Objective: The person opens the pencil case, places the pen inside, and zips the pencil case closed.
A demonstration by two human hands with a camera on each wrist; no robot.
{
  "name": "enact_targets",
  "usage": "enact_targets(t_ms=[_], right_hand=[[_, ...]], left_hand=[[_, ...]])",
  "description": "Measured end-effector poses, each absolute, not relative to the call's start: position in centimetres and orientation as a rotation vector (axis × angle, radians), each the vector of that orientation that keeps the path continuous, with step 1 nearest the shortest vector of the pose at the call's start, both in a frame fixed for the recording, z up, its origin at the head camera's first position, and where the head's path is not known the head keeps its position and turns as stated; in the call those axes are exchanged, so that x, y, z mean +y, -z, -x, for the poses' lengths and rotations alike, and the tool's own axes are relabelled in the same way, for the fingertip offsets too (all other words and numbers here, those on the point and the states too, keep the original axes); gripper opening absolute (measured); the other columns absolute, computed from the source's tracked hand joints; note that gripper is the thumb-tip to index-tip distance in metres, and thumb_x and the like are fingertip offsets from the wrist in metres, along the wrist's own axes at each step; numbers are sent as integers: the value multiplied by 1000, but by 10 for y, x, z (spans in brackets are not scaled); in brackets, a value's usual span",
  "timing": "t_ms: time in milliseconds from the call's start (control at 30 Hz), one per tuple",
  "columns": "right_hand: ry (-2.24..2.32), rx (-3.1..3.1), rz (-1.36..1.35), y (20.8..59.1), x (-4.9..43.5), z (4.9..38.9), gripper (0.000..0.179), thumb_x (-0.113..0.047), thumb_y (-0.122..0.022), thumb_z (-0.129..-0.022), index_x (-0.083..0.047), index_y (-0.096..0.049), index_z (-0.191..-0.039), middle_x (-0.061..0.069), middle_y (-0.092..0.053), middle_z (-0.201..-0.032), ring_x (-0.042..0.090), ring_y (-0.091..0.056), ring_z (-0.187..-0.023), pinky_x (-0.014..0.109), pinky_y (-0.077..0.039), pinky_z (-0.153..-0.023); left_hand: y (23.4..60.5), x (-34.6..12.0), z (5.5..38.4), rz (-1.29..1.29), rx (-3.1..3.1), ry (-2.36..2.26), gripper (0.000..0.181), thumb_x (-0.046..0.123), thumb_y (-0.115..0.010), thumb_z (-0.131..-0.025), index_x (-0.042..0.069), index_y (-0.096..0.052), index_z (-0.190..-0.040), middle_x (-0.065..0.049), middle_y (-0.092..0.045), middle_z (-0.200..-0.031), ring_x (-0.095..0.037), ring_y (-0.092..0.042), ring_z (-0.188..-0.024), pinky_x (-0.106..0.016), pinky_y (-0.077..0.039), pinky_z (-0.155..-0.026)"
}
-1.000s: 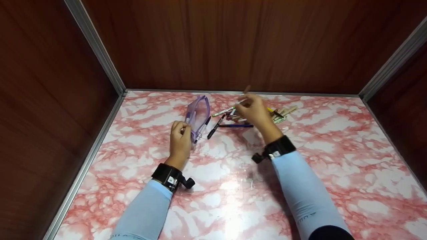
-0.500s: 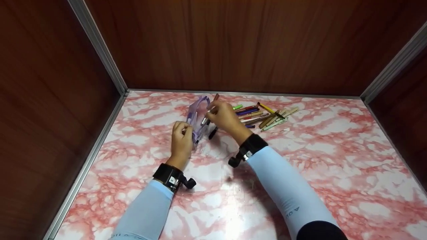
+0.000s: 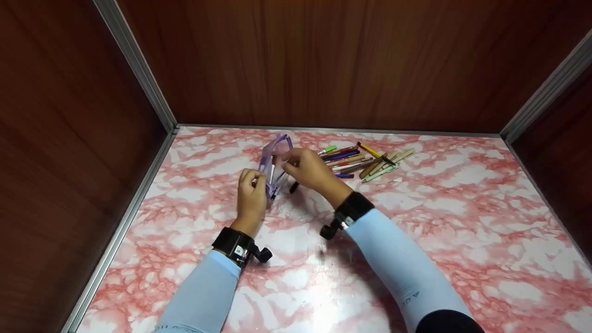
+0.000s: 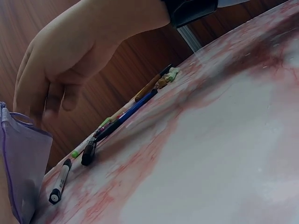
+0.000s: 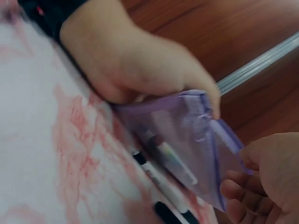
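My left hand (image 3: 252, 192) grips the near end of a purple see-through mesh pencil pouch (image 5: 187, 140), which stands with its zip edge spread. Through the mesh, a pen (image 5: 177, 163) shows inside. At the pouch's mouth is my right hand (image 3: 309, 171), fingers loosely bent, fingertips right at the purple rim. No pen shows between those fingers in the right wrist view (image 5: 266, 182). Beside the pouch on the table lie a white marker (image 4: 60, 182) with black ends and a black-capped pen (image 4: 88, 153), partly hidden under my right hand in the head view.
Right of the pouch spreads a pile of pens, pencils and markers (image 3: 347, 159), with a yellow pen (image 3: 369, 149) and a pale green pen (image 3: 381, 172) at its right side. Brown wood panels (image 3: 323, 64) wall in the red-and-white marbled table (image 3: 462, 208).
My right hand has come left from the pile to the pouch's mouth with a reddish-brown pen, then dipped lower; that pen no longer shows. The left hand keeps its grip on the pouch.
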State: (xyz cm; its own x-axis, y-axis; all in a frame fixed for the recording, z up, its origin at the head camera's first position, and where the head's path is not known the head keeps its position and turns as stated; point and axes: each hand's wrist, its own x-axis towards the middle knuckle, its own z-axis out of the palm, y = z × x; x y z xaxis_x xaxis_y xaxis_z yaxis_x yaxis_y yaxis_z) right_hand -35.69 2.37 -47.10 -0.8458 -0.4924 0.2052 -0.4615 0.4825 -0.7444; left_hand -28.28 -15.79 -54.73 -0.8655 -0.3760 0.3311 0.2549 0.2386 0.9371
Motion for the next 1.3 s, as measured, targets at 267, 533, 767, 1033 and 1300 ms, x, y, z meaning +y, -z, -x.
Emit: enact_targets(t_ms=[267,533,767,1033,1300], right_hand=[[1344,2811,616,472,98,373,19,-13,-75,-106,0,-81,-119,18,-82,-114,33,-76,-102,49,-65,-95],[1372,2956,299,477,180,388,26,-18,-69,-111,0,-78,-127,22,-80,-122,35,-76,-108,52,-62,-101],[1371,3106,119,480,221,392,29,-14,-69,-109,2,-76,-132,26,-80,-118,40,-76,-106,53,-58,-97],[1258,3161,80,498,241,389,40,-15,-70,-110,2,-70,-147,29,-76,-131,47,-73,-120,62,-59,-103],[1226,3103,53,506,249,387,36,-15,-68,-113,5,-74,-142,30,-74,-137,44,-74,-122,61,-61,-104]], left_hand=[[548,-157,282,-128,-2009,1694,15,9,-63,-107,-1,-71,-98,-7,-58,-108,-15,-55,-80,-23,-50,-68],[548,-159,281,-134,-2020,1678,16,11,-64,-108,-1,-70,-99,-9,-59,-112,-16,-56,-81,-23,-50,-64],[550,-159,284,-93,-2016,1662,15,6,-64,-106,-4,-71,-98,-8,-58,-108,-16,-55,-82,-22,-49,-73],[549,-158,282,-99,-2000,1662,13,4,-65,-105,-2,-71,-95,-10,-59,-107,-16,-55,-82,-22,-49,-72],[547,-157,281,-136,-2014,1696,13,7,-65,-106,-2,-70,-97,-6,-57,-111,-16,-57,-84,-22,-51,-68]])
